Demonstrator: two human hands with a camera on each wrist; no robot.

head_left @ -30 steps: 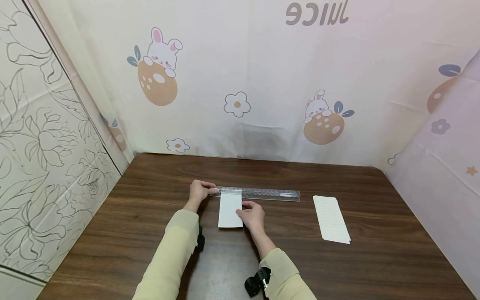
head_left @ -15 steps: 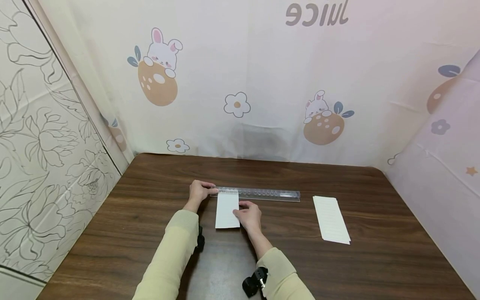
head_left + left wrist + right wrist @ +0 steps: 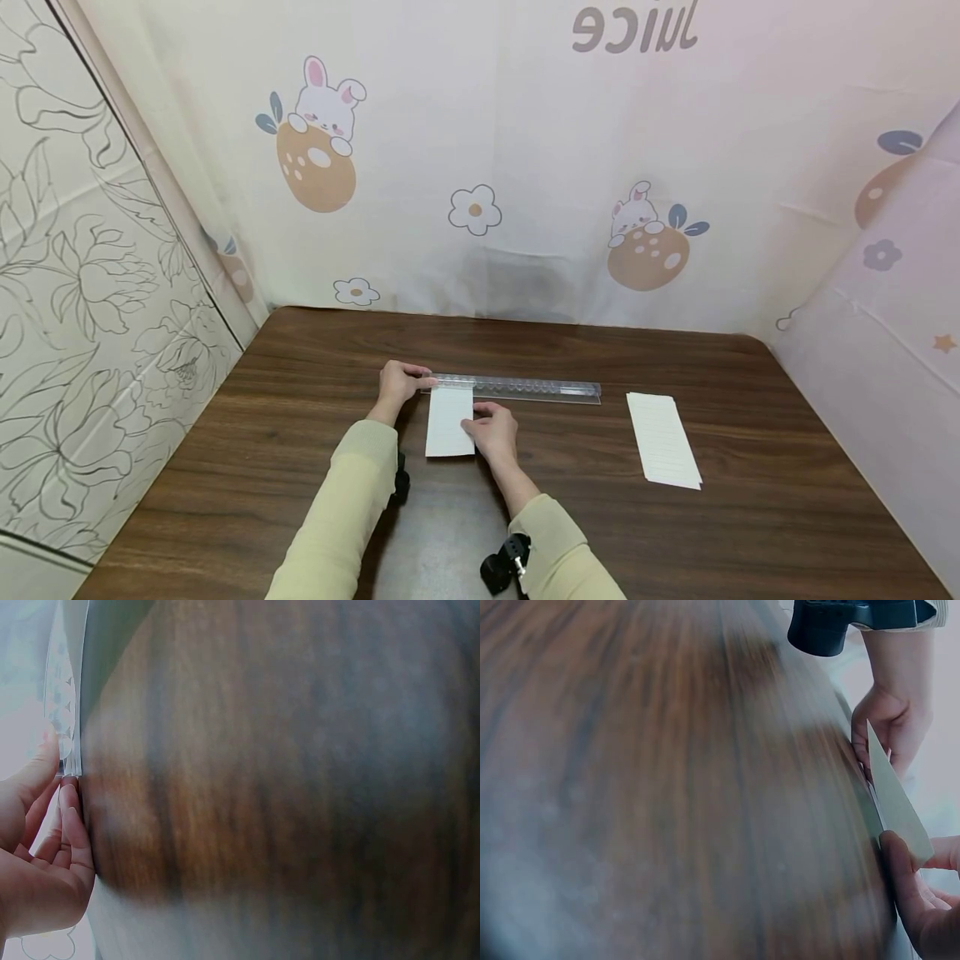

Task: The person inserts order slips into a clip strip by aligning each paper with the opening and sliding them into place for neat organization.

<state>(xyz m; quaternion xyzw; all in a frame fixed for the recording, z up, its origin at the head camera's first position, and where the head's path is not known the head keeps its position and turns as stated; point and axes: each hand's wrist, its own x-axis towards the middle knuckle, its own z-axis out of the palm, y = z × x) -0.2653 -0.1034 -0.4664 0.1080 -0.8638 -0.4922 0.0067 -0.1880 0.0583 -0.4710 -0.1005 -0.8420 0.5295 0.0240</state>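
Note:
A clear plastic ruler [image 3: 536,389] lies left to right across the wooden table. My left hand [image 3: 397,385] pinches its left end; the left wrist view shows the thumb on one face and the fingers [image 3: 73,825] against the other. Under the ruler's left part runs the top of a white lined sheet of paper [image 3: 448,421], visible through the plastic. My right hand [image 3: 495,429] pinches the sheet's right edge between thumb and fingers. In the right wrist view that paper [image 3: 895,799] slants up off the table toward my left hand [image 3: 892,724].
Further right on the table [image 3: 757,450] lies a small stack of white lined sheets [image 3: 663,437], slightly fanned. A patterned cloth [image 3: 420,150] hangs behind the table's far edge. A black wrist camera [image 3: 504,565] sits below my right sleeve.
My right hand has slid the sheet a little to the left along the ruler, closer to my left hand. The left hand, ruler and stack have stayed put.

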